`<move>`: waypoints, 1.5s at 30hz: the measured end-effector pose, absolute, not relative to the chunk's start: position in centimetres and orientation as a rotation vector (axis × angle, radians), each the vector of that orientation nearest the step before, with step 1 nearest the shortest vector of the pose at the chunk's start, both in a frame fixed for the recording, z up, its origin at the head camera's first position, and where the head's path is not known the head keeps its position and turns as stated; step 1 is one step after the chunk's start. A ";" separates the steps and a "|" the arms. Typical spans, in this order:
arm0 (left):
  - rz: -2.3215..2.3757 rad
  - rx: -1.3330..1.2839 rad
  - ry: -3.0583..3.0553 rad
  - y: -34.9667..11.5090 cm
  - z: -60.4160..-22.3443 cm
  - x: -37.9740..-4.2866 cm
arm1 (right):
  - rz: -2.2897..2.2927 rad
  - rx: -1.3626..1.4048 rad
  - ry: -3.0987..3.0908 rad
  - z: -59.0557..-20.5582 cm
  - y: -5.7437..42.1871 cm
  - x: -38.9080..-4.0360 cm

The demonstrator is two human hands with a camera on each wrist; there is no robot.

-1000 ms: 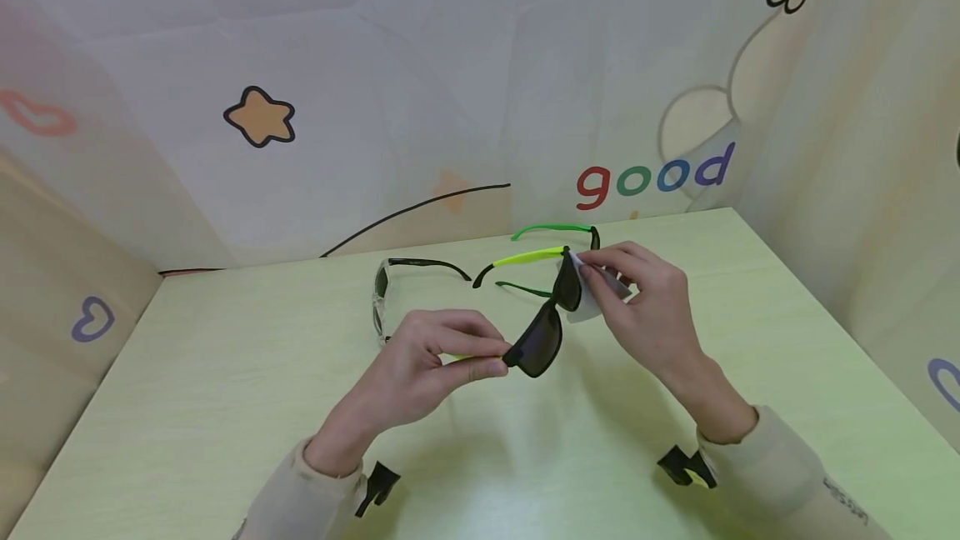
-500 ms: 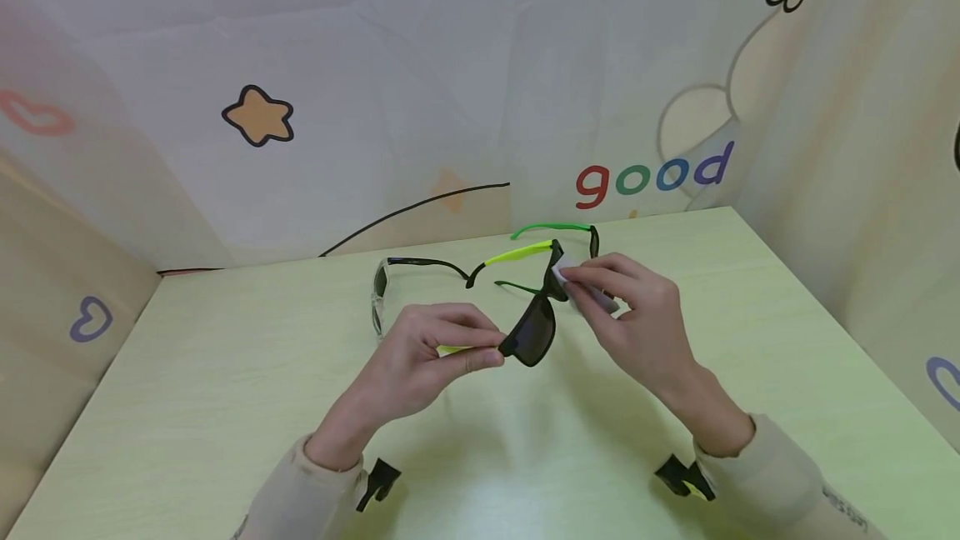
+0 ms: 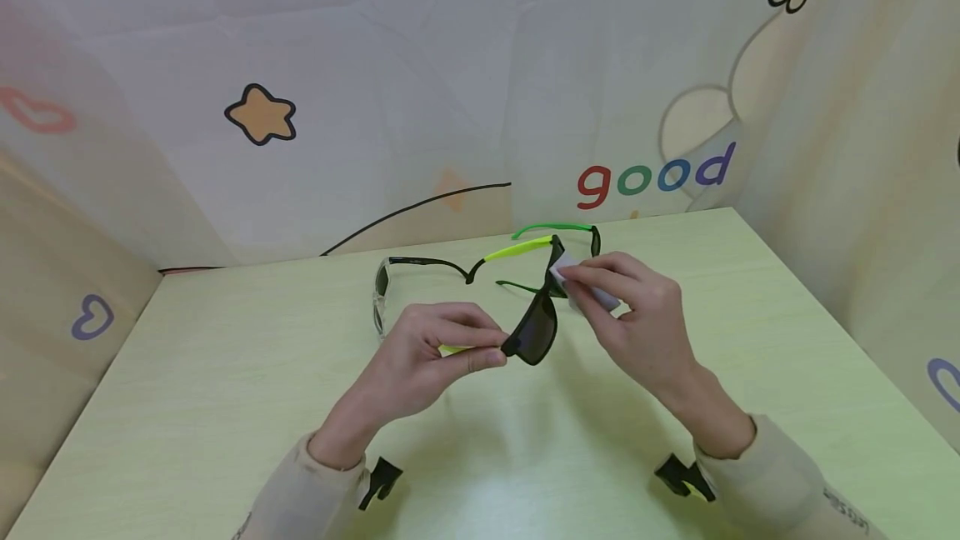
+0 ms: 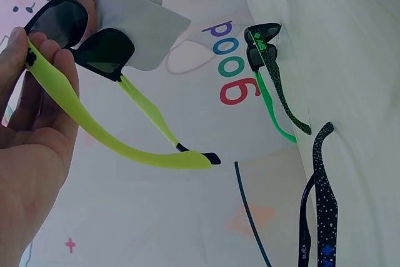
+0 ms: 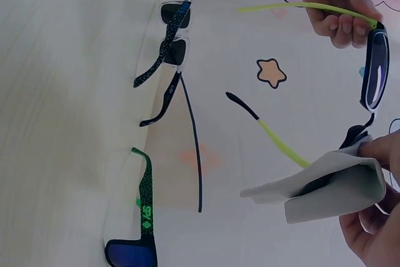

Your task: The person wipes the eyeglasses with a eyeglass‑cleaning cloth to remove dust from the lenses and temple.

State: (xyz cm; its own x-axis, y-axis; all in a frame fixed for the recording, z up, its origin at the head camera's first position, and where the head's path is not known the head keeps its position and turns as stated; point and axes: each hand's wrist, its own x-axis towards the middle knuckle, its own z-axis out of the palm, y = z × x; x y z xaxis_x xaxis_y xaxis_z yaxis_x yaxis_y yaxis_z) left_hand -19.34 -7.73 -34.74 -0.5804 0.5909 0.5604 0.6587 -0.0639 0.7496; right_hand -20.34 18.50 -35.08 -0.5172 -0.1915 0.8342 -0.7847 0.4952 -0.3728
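Observation:
My left hand pinches a pair of sunglasses by the hinge corner, holding it above the table. The frame is black with dark lenses, and its yellow-green temples are unfolded. With thumb and fingertips, my right hand pinches a pale grey cloth against the farther lens. In the right wrist view the cloth wraps over that lens and hides most of it. The left wrist view shows the cloth behind the same lens.
Clear-framed sunglasses with dark temples stand on the pale table, left of the hands. Behind the right hand is a green-templed pair, partly hidden. A printed cloth backdrop rises at the table's far edge.
Over the last second the sunglasses shifted slightly left and up, and the right hand moved left with the cloth, covering more of the far lens. Little differs from half a second ago.

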 end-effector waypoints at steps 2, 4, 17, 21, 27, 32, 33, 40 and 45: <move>-1.744 -1.434 -2.091 -7.7 -34.7 -19.3 | 0.998 0.788 -1.986 -35.0 18.6 -20.4; -1.743 -1.454 -2.079 -7.7 -34.7 -19.3 | 0.998 0.775 -1.987 -34.9 18.7 -20.5; -1.692 -1.542 -2.050 -7.7 -34.5 -19.0 | 1.013 0.676 -2.044 -34.8 19.7 -21.2; -1.680 -1.565 -2.035 -7.7 -34.5 -19.0 | 1.020 0.636 -2.065 -34.9 19.9 -21.1; -1.672 -1.564 -2.036 -7.7 -34.6 -19.1 | 1.036 0.643 -2.071 -34.9 19.7 -20.9; -1.686 -1.548 -2.048 -7.8 -34.8 -19.3 | 1.037 0.703 -2.049 -34.9 19.4 -20.7; -1.689 -1.545 -2.051 -7.8 -34.8 -19.3 | 1.037 0.719 -2.044 -34.9 19.3 -20.7; -1.702 -1.500 -2.087 -7.8 -34.9 -19.4 | 1.041 0.811 -2.027 -34.9 19.0 -20.3; -1.700 -1.457 -2.106 -7.6 -34.9 -19.4 | 1.033 0.862 -2.010 -34.7 18.7 -20.1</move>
State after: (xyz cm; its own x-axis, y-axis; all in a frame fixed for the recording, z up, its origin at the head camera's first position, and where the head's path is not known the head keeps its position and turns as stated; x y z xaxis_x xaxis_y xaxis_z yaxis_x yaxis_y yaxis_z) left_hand -19.43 -7.64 -34.93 -0.5492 0.6113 0.5699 0.6859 -0.0598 0.7252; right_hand -20.06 18.68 -34.73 -0.5279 -0.2355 0.8160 -0.8005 0.4589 -0.3854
